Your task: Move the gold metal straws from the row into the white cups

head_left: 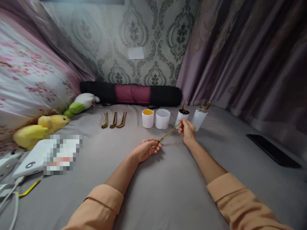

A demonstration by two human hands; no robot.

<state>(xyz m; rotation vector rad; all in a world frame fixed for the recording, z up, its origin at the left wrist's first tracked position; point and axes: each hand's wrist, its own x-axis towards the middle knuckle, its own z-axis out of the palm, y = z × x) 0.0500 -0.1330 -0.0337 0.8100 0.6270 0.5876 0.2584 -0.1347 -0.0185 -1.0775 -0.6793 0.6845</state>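
Note:
A thin gold drinking straw (169, 132) slants between my two hands above the grey sheet. My left hand (147, 149) is closed on its lower end, which the fingers partly cover. Its upper end is pinched in the fingers of my right hand (187, 130). Just behind that hand stands a white-wrapped cup with a dark inside (180, 117), with gold pieces sticking out. To its right, a taller white-wrapped jar (199, 120) leans and holds more gold pieces. Three small groups of bent gold straws (122, 119) lie at the left.
A white cup with a yellow inside (147, 122) stands beside a plain white cup (163, 121). A black and maroon roll (133, 94) lies along the wall. A black phone (273, 150) is at right; plush toys (33, 129), a white device (35, 156) and cables (16, 207) at left.

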